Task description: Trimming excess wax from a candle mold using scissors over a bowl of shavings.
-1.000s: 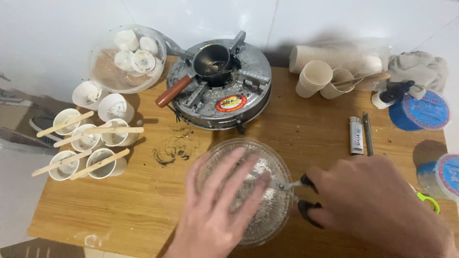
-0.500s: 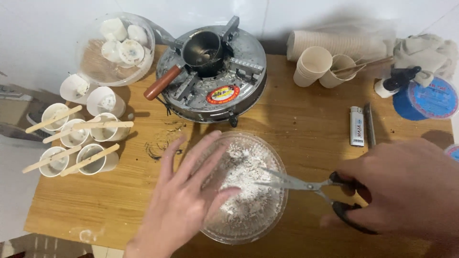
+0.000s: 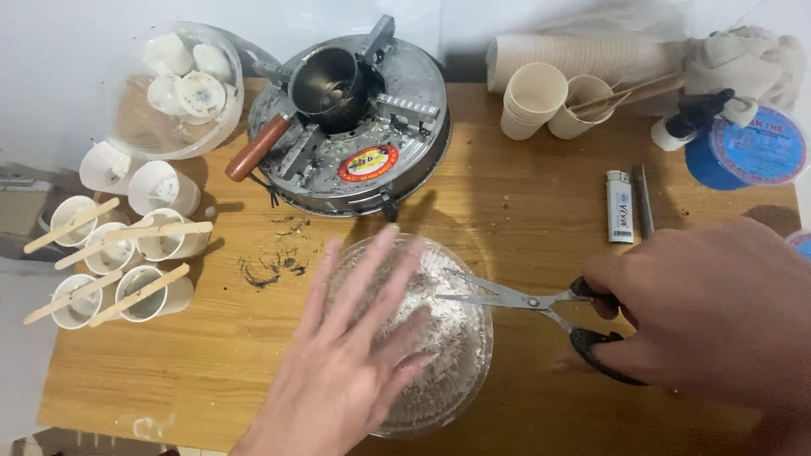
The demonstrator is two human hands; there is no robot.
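**Blades near your fingers**

The wooden table [image 3: 541, 253] fills the frame, white wall at the top. At lower centre your left hand [image 3: 355, 363] lies flat on the bowl [image 3: 460, 355], fingers spread — your right hand [image 3: 710, 312] grips the scissors [image 3: 524, 300], blades slightly parted. A slip could nick you.

Round metal stove [image 3: 372, 143] sits at the back of my counter [image 3: 524, 211], small pot [image 3: 325, 84] with a brown handle on it. Left: bowl of white lumps [image 3: 173, 84], paper cups with wooden sticks [image 3: 110, 262]. Right: stacked paper cups [image 3: 532, 97], white lighter [image 3: 620, 206], blue tin [image 3: 748, 148], crumpled cloth [image 3: 743, 59].
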